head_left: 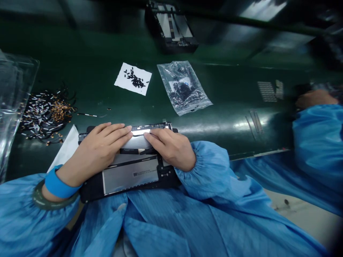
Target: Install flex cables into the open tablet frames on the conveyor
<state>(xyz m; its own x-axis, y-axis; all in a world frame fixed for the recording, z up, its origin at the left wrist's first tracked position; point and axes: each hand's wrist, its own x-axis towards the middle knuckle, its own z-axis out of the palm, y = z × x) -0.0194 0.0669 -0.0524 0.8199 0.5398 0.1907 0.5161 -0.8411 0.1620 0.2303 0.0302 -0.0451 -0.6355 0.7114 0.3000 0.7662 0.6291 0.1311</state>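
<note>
- The dark green desk (88, 53) carries everything; its glossy surface throws back the overhead lights.
- The open device chassis (128, 175), a flat black frame with silvery battery panels, lies at the near edge of the desk, partly over the person's blue-smocked lap. I judge it stiff and fairly light, but fragile inside: better taken by the black outer frame at its two short ends than by the panels or the thin parts along its far edge.
- The left hand (99, 151) lies flat on the upper left of the chassis, fingers stretched and pressing down, so its grip is released and closes on nothing.
- The right hand (171, 146) rests beside it, fingertips pushing on the bright strip (138, 132) along the far edge; it likewise clasps nothing, though a very small part under the fingers cannot be ruled out.
- A second black tray-like chassis (171, 28) stands well apart at the far side of the desk.
- A clear plastic bag (184, 87), lying flat beyond the hands, holds a heap of small black parts, probably screws.
- A clear plastic sheet or bag (13, 100) stands at the left edge; its contents cannot be made out.
- A tangle of small flex cables (45, 112) lies loose to the left.
- A white paper square (133, 79) bears a scatter of tiny black screws.
- A co-worker's hand (314, 99) shows at the right, in a blue sleeve.
</note>
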